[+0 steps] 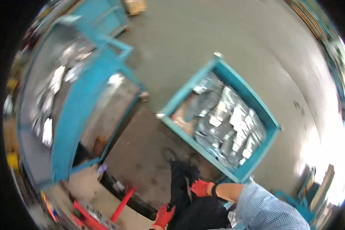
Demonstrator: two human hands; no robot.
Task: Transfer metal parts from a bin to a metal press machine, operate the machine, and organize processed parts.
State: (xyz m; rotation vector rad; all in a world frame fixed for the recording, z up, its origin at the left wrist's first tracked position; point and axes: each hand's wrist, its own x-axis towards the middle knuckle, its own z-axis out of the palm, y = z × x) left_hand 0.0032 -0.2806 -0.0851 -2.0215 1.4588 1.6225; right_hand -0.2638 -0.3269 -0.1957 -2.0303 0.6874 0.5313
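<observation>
Two red work gloves cover my hands, both low in the head view by my dark trousers [180, 191]. My left hand [163, 216] is beside my left thigh; a dark patch lies at its fingers, and blur hides how they are bent. Against the other leg rests my right hand [200, 188], fingers loosely apart, with nothing seen in it. Ahead to the right of my feet stands a blue open-topped bin [191, 143]. Many shiny metal pieces [228, 122], some ribbed, fill much of it. Neither hand touches the bin.
At left stands a large blue metal frame [78, 111] with silvery scraps [50, 92] behind it. A red bar [122, 204] sticks up at lower left. Beneath my feet lies a brown plate or mat [142, 153]. Grey floor [249, 42] stretches beyond the bin.
</observation>
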